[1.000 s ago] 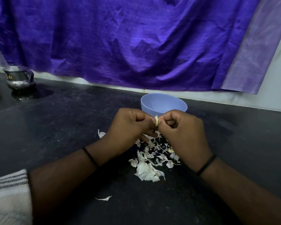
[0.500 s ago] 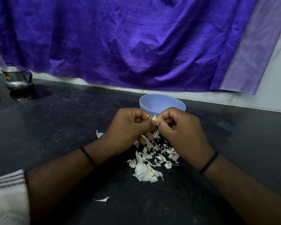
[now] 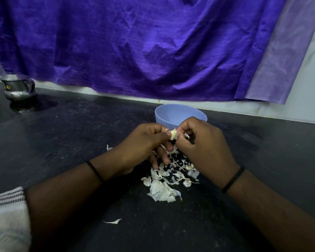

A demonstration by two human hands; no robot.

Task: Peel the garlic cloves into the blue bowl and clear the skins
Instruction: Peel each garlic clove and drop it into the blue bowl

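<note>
A pale garlic clove (image 3: 173,135) is pinched between the fingertips of my left hand (image 3: 144,146) and my right hand (image 3: 204,148), just above the dark counter. The blue bowl (image 3: 171,115) stands right behind my hands; its inside is hidden from this angle. A heap of white garlic skins (image 3: 164,190) lies on the counter under and in front of my hands. A bit of skin shows inside my right hand's curled fingers.
A steel jug (image 3: 18,88) stands at the far left by the wall. A purple cloth (image 3: 153,48) hangs behind the black counter (image 3: 62,135). One stray skin (image 3: 114,222) lies nearer to me, another (image 3: 109,147) left of my left hand.
The clove has turned between my fingertips and shows more of its pale body. Both hands stay in the same place in front of the bowl.
</note>
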